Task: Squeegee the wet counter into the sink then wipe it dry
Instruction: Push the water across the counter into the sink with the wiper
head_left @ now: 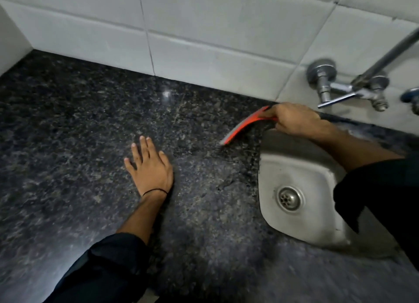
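The squeegee is a thin, red-orange plastic blade, slightly curved, with a pale strip along its lower edge. It stands tilted on the counter, just beside the far left corner of the sink. We see the right hand knuckles-up over the sink's rim, fingers curled tight round the handle end, which they hide. The counter is dark speckled granite, polished, with a dull wet-looking sheen near the sink. The sink is a brushed steel basin with rounded corners and a round perforated drain. The left hand lies palm-down on the stone well apart from the blade, fingers straight and lightly spread, a black thread round the wrist. Both forearms emerge from dark sleeves. Behind, we see pale glossy wall tiles and a chrome tap.
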